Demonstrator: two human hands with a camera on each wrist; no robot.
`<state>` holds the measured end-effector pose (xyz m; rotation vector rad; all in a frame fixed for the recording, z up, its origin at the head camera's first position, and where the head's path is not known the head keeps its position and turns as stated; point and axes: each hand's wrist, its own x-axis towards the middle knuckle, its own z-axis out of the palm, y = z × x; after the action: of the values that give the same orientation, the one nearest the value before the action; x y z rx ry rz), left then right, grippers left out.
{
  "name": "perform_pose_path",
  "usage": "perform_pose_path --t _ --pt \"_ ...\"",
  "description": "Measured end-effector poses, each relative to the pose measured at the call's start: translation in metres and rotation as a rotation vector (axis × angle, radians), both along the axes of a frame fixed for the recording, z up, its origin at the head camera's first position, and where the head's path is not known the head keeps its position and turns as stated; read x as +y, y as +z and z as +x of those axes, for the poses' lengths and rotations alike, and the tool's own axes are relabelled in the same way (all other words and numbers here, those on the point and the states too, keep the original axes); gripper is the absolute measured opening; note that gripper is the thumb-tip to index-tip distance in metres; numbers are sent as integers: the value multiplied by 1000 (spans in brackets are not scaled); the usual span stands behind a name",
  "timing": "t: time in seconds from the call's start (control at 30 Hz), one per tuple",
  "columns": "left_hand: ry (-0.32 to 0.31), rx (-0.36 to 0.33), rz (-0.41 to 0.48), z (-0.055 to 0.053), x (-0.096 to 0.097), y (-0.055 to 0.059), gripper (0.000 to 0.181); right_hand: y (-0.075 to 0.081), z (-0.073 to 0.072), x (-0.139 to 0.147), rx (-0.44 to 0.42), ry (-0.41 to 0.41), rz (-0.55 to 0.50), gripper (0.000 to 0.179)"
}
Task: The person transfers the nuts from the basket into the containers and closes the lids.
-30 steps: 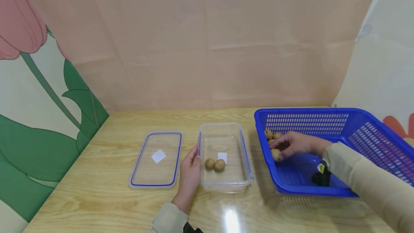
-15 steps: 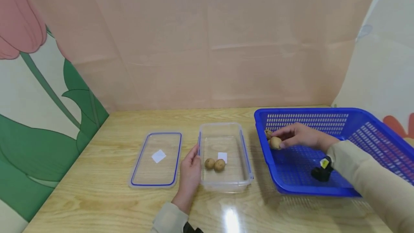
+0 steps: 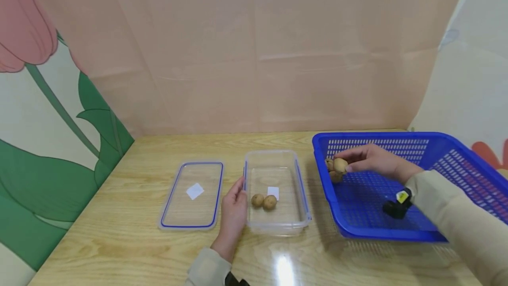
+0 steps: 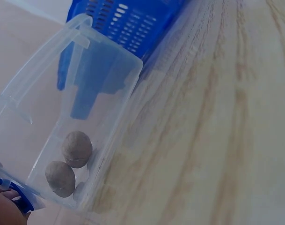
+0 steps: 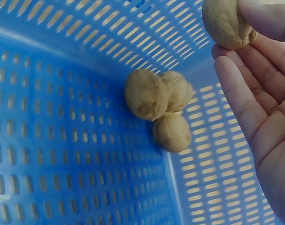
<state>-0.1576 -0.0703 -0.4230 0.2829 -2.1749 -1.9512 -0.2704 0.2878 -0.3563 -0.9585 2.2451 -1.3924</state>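
Note:
My right hand [image 3: 373, 161] pinches a walnut [image 3: 340, 165] between thumb and fingers, lifted above the floor of the blue plastic basket [image 3: 381, 232]. Below it, in the right wrist view, three walnuts lie together in the basket's corner; the nearest one [image 5: 144, 95] touches the others. My left hand [image 3: 233, 211] rests along the left wall of a clear plastic container [image 3: 291, 215], its fingers fairly straight against the outside, next to a blue latch [image 4: 21, 199]. Inside that container sit two walnuts [image 4: 76, 149], side by side near the front left.
A clear lid [image 3: 174, 215] with a blue seal and a white square label lies flat on the wooden table [image 3: 119, 233], left of the container. Behind the table hangs a pinkish cloth backdrop [image 3: 254, 56]. The basket's raised rim stands between the right hand and the container.
My right hand has taken a walnut from the basket and moved upward and away, raising it above the others. The left hand, container and lid have stayed in place.

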Motion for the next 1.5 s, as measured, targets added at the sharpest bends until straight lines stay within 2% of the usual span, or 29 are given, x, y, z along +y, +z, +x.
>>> perform_pose_path --t 0.23,0.5,0.67,0.8,1.17,1.37,1.5 --pt "2 9 -17 0 -1 1 40 7 0 -3 -20 -54 -39 35" --pt "3 7 -12 -2 0 0 41 19 1 -13 -60 33 -103 37" --pt "6 15 -20 -3 0 0 41 29 5 -26 -11 27 -85 37" --pt "3 15 -20 -3 0 1 41 34 7 -37 -9 50 -110 38" --pt "-4 5 -22 -3 -1 -2 40 37 18 -67 2 80 -211 41" --pt "-6 8 -23 -2 0 -1 40 35 16 -81 3 103 -228 41" --pt "0 4 -28 -1 0 -1 41 31 14 -93 -28 151 -248 40"
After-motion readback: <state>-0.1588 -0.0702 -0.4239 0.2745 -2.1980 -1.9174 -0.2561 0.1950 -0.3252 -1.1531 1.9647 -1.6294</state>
